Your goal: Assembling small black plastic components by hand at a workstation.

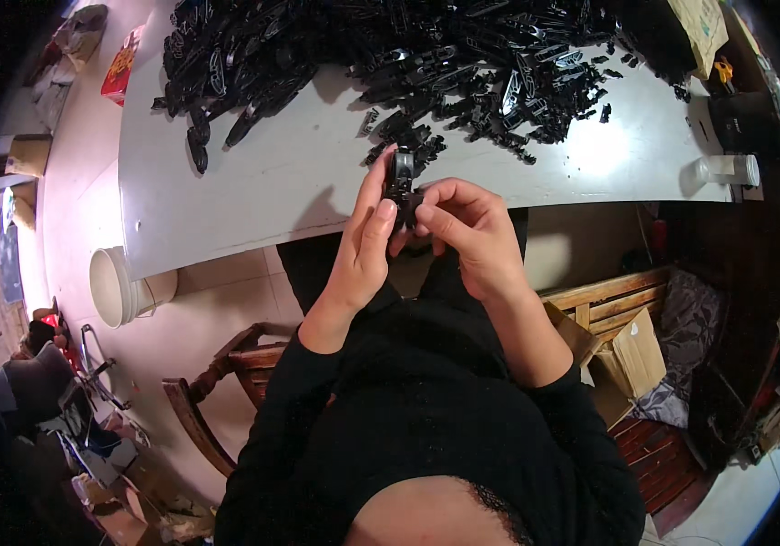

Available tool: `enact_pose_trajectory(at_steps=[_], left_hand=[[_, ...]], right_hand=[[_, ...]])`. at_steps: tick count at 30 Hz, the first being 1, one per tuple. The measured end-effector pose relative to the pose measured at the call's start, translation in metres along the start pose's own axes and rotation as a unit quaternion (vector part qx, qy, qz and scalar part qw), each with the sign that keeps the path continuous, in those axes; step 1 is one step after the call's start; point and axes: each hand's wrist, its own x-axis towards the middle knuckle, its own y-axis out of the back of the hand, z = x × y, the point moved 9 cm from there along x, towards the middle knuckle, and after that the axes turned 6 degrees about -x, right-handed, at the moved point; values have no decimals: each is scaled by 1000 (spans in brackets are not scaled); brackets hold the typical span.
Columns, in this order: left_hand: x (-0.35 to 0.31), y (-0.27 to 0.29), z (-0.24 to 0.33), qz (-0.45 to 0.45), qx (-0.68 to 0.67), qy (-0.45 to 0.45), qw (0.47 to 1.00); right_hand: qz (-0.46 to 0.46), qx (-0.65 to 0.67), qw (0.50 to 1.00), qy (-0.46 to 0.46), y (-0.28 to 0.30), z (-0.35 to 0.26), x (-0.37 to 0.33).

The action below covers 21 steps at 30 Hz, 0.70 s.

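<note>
Just over the near edge of the white table (253, 214), my left hand (367, 241) is closed around a black plastic part (403, 168), which stands roughly upright between thumb and fingers. My right hand (467, 227) pinches at the lower right of the same part with thumb and forefinger; whether a separate small piece sits in that pinch I cannot tell. Beyond my hands, a big heap of black plastic parts (263, 64) covers the far side of the table. Smaller black pieces (499, 118) spread from the heap toward me.
A clear plastic cup (731, 170) lies on its side at the table's right end. A white bucket (112, 287) stands on the floor at left. Near me are a wooden chair (199, 400) and, at right, a wooden bench (622, 300) with a cardboard box (636, 355).
</note>
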Motion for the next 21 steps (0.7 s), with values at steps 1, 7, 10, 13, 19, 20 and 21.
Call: enact_pose_trajectory(at_steps=[1, 7, 10, 13, 19, 20, 21], left_hand=[[0, 2, -1, 8, 1, 5, 1000], [-1, -1, 10, -53, 183, -84, 978], [-3, -16, 10, -124, 157, -46, 979], [-7, -17, 15, -131, 206, -78, 966], [-13, -16, 9, -137, 250, -69, 956], [-12, -16, 7, -123, 235, -43, 963], [-14, -11, 2, -109, 201, -5, 974]], right_hand=[[1, -14, 1000, 27, 0, -4, -1], [-52, -229, 970, 56, -17, -16, -9], [-9, -299, 946, 127, -13, -27, -12], [41, -351, 917, 187, -12, -43, -20], [84, -352, 896, 258, -8, -47, -30], [93, -300, 929, 194, 0, -39, -29], [73, -301, 937, 164, 5, -32, -25]])
